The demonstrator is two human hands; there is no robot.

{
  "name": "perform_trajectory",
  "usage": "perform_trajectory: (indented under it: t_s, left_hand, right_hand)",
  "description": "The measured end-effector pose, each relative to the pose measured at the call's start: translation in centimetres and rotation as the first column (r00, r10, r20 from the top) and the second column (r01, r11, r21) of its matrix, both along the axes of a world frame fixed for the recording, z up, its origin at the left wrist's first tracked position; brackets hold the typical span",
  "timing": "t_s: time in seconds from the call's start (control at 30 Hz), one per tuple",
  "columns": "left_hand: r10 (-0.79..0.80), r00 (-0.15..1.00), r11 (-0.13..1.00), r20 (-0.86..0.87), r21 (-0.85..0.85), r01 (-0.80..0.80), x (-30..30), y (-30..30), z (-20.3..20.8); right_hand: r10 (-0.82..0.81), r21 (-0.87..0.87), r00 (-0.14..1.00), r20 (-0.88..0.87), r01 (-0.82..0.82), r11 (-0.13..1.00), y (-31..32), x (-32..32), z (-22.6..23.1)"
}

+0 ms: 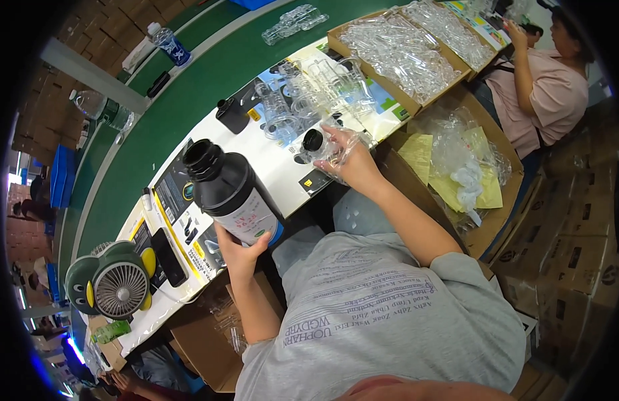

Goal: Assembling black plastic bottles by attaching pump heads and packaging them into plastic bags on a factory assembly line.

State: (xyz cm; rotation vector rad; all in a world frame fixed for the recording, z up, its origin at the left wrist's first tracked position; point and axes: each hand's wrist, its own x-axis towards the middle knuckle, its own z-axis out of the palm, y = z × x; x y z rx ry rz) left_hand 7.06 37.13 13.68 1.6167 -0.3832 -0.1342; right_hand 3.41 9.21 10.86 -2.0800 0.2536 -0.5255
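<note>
At the desk's (264, 159) edge, the left hand (244, 251) grips the black bottle (230, 184) low; likely heavy, stiff, best held mid-body. The right hand (356, 160) holds a black cap (313, 139) and clear plastic (332, 160).

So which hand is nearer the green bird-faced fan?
Left. The left hand, holding the black bottle, is right of the fan, with the black phone between; the right hand is farther right, beyond the bottle.

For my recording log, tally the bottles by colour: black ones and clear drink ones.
Black: 2 (large black bottle in the left hand, small black bottle)
Clear: 2 (blue-labelled drink bottle, drink bottle further left)
Total: 4
</note>
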Motion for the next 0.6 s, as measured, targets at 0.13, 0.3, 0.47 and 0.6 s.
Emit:
perform_trajectory:
  t_s: [0.13,0.3,0.47,0.6]
  left_hand:
    - [0.004,1.0,1.0,0.004,0.026,-0.004,-0.1,0.5,0.3]
    - [-0.009,1.0,1.0,-0.002,0.007,0.009,0.2,0.6,0.2]
    - [0.009,1.0,1.0,-0.003,0.023,-0.009,0.4,0.6,0.2]
    - [0.008,1.0,0.999,0.027,0.05,-0.009,0.7,0.3,0.2]
  right_hand:
    - [-0.007,-0.023,0.999,0.031,0.008,1.0,0.9,0.9,0.5]
    - [0.013,0.386,0.995,0.1,-0.05,0.921,1.0,1.6,-1.4]
    - [0.056,0.894,0.998,0.017,-0.04,0.446,0.3,2.4,-1.3]
    - [0.054,0.666,0.996,-0.072,0.008,0.746,0.4,3.4,-1.5]
